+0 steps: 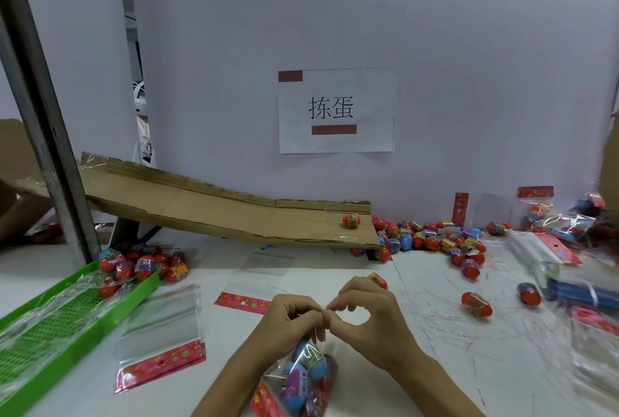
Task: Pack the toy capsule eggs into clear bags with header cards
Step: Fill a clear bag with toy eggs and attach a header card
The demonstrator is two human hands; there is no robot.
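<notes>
Head view, only one we have. We see both hands low centre over the desk [435,333]. Left hand [288,319] has fingers curled, pinching the top edge of a filled clear bag [301,379]; right hand [365,313] pinches the same edge just beside it, fingertips of the two hands touching or nearly so. We can't tell whether the bag mouth is sealed. The bag hangs below the hands, holding blue, purple and red capsule eggs, with a red header card [264,398] at its lower end. An egg [377,280] shows just behind the right hand; we can't tell if it is held.

Left of the hands, an empty clear bag [160,326] lies flat on the desk, its red patterned card toward us. Another red card strip [242,302] lies just beyond the left hand. A green tray [67,346] sits at far left with plastic film on it, and a heap of eggs [144,266] at its far end.

A cardboard ramp [207,212] slopes down from left to right along the wall, one egg [351,220] resting near its lower end. Loose eggs [432,242] are piled at the ramp's foot, with a few strays [476,304] nearer us. Packed bags [552,219] stand at far right. A paper sign [336,110] is stuck on the wall.
</notes>
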